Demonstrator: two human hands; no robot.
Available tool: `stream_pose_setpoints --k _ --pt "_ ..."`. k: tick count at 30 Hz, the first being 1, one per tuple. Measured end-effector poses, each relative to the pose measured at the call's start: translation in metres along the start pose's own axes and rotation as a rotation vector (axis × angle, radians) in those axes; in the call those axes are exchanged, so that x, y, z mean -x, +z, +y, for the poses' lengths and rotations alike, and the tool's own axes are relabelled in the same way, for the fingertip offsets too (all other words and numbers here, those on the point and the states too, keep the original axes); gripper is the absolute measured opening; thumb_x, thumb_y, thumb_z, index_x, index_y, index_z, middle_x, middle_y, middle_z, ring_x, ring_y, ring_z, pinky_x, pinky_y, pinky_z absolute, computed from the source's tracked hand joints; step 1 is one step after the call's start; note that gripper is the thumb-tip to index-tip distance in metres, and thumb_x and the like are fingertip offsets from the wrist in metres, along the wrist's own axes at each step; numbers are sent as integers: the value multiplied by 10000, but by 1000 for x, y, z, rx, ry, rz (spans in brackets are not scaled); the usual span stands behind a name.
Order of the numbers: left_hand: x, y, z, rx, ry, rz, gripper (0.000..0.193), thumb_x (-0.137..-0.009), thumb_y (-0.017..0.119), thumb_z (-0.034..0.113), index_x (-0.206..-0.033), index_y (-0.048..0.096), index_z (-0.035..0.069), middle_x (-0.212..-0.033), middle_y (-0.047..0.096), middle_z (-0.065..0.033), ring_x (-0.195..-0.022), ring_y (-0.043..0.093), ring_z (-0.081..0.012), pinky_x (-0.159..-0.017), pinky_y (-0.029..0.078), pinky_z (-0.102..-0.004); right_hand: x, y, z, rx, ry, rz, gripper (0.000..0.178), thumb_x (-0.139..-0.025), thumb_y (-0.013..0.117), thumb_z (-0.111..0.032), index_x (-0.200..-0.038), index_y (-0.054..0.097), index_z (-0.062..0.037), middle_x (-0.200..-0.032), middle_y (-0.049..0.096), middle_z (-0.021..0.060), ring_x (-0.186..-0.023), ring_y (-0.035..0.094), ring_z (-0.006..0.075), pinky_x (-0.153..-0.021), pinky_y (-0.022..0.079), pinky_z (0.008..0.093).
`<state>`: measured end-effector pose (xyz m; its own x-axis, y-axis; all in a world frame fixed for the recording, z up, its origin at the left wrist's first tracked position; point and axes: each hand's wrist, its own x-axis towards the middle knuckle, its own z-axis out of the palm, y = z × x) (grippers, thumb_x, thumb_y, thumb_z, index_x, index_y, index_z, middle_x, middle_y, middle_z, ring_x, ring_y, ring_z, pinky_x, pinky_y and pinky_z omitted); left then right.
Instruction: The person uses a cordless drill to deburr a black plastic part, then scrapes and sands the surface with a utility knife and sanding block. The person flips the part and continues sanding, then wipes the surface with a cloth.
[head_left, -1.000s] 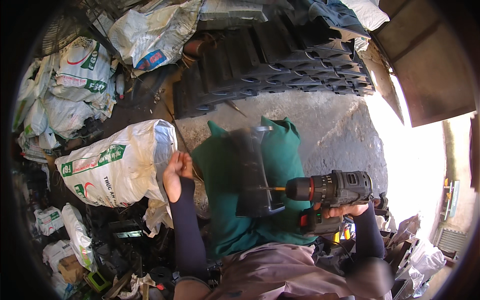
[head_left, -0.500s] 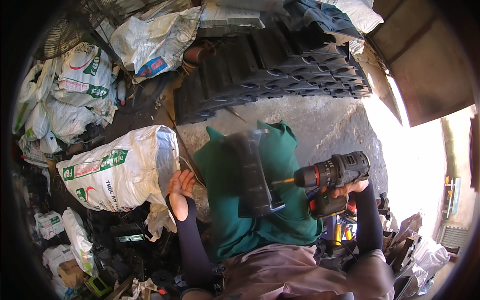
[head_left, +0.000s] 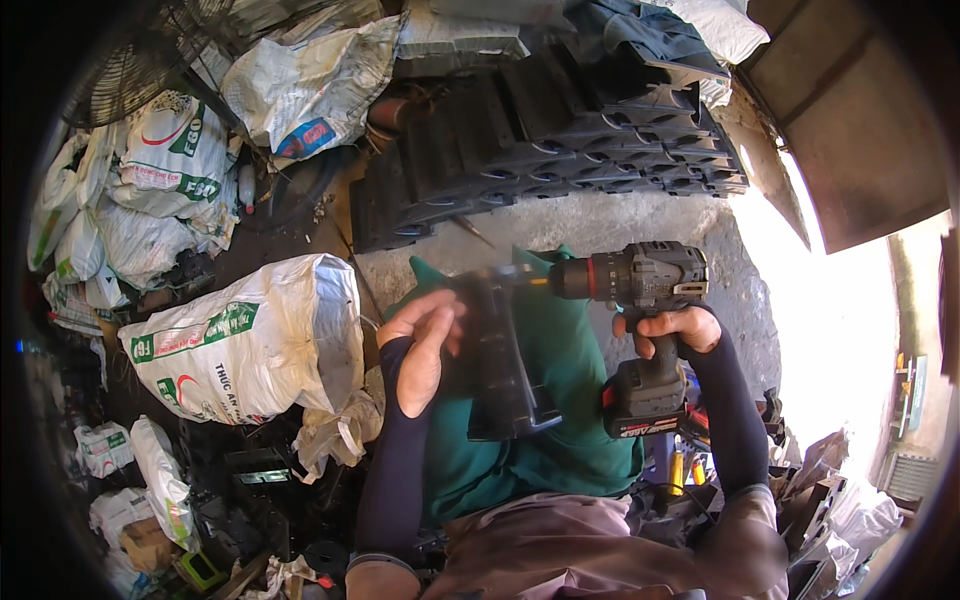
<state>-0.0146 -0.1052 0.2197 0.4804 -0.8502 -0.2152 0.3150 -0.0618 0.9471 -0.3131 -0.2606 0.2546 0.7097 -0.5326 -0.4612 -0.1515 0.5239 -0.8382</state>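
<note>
A black moulded plastic part [head_left: 513, 400] with raised edges lies across my lap on green cloth. Above its left edge is my left hand [head_left: 420, 345], fingers apart and loosely bent, with nothing visible in them; the fingertips are slightly smeared. My right hand [head_left: 680, 328] is wrapped around the grip of a black cordless drill [head_left: 650, 275] with a red ring. The drill points left, and its bit [head_left: 537, 281] reaches the far end of the part. Blur hides whether the tip touches it.
A white woven sack [head_left: 240, 345] lies to the left, mouth facing me. Beyond my knees are stacked black plastic parts [head_left: 540, 130]. More filled sacks [head_left: 165, 160] and a fan [head_left: 135, 65] stand at the far left. Clutter and yellow-handled tools [head_left: 677, 472] sit by my right side.
My left hand has moved right from the sack's mouth to the black part. The drill has swung away from me and left, bringing its bit to the part's far end.
</note>
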Motion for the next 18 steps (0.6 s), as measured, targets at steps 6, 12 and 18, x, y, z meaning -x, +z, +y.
stream_pose_setpoints --k 6,12,18 --pt "-4 -2 -2 50 -66 20 110 -890 657 81 -950 641 -10 -882 682 -71 -685 588 -92 -586 462 -227 -8 1 0 -79 0 -46 476 -760 667 -68 -1216 547 5 -950 663 187 -577 623 191 -555 526 297" --pt "-4 19 -9 -242 149 127 155 -880 677 96 -992 684 -11 -902 688 -50 -796 617 -94 -753 486 -234 -13 -3 -1 -61 -5 -97 466 -767 681 -85 -1202 556 25 -933 671 178 -546 619 191 -543 524 292" --pt "-2 31 -9 -392 219 187 153 -873 678 89 -980 691 -18 -929 693 -60 -864 610 -93 -824 466 -231 -22 -8 1 -81 11 -156 465 -774 680 -88 -1203 551 40 -927 673 170 -539 617 186 -534 512 277"
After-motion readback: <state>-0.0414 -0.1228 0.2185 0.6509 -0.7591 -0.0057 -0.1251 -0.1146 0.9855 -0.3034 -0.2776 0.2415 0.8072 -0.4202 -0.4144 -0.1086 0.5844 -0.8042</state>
